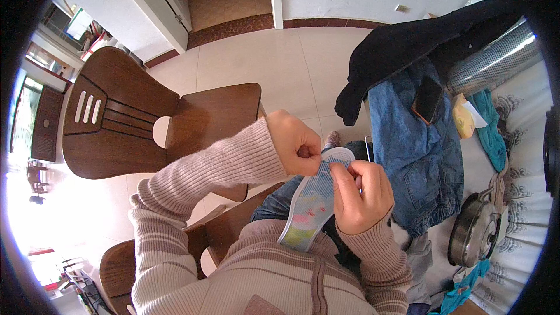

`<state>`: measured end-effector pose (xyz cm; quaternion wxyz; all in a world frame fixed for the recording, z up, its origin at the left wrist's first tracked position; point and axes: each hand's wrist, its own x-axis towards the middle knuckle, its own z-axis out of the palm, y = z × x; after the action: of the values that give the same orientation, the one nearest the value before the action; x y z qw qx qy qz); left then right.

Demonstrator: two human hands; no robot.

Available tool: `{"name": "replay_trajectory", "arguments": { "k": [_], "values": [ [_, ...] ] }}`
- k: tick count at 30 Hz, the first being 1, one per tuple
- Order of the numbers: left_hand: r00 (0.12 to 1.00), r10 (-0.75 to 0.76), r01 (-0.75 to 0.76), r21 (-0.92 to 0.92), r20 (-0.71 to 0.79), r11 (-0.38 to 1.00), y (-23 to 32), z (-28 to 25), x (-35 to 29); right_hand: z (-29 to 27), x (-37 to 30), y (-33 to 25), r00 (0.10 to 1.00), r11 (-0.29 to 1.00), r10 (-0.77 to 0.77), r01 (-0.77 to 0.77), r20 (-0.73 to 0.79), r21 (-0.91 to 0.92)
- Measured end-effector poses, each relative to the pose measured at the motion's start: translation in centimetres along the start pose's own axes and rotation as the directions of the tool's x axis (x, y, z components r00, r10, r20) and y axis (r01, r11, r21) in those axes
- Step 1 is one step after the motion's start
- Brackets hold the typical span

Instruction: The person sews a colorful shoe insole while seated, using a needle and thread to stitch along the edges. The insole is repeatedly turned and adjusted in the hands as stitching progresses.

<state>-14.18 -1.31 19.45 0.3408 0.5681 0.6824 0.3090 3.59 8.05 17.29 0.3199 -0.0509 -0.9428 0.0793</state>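
Note:
A pale insole [312, 198] with blue, pink, red and green patterning lies slantwise over my lap, its lower end against my sweater. My left hand [294, 143] is closed, its fingertips gripping the upper left edge of the insole. From the right, my right hand [364, 195] is closed in a pinch, thumb and forefinger pressed together over the patterned face near the upper end. Whatever is between those fingertips is too small or hidden to make out. Both wrists are covered by ribbed knit cuffs.
A brown wooden chair [216, 116] stands at the left, close to my left forearm. To the right, blue jeans [402, 157] lie with a dark phone [427, 101] on them, beside a black garment [402, 52]. A lidded metal pot [475, 230] sits farther right.

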Motion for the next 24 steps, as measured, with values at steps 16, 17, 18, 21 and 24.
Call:
{"name": "replay_trajectory", "arguments": {
  "k": [16, 17, 18, 21, 24],
  "values": [
    [0.963, -0.015, 0.012, -0.013, -0.270, 1.000, 0.9, 4.9, -1.5, -1.8, 2.0, 0.0, 0.985, 0.980, -0.039, 0.071, 0.170, -0.185],
    [0.960, -0.049, 0.045, -0.021, -0.277, 0.999, 1.1, 5.5, -1.8, -1.8, 1.9, 0.2, 0.984, 0.978, -0.028, 0.064, 0.178, -0.201],
    [0.953, -0.092, 0.076, -0.067, -0.288, 0.995, 1.1, 6.2, -1.8, -1.9, 1.8, 0.4, 0.982, 0.974, -0.017, 0.058, 0.186, -0.217],
    [0.911, -0.030, 0.016, -0.039, -0.412, 0.999, 1.5, 7.8, -1.8, -2.3, 1.9, 0.7, 0.981, 0.977, -0.015, 0.055, 0.194, -0.204],
    [0.829, 0.178, -0.123, 0.137, -0.530, 0.983, 2.1, 8.6, -1.5, -3.5, 1.9, 1.1, 0.974, 0.984, 0.042, -0.002, 0.224, -0.179]
  ]
}}
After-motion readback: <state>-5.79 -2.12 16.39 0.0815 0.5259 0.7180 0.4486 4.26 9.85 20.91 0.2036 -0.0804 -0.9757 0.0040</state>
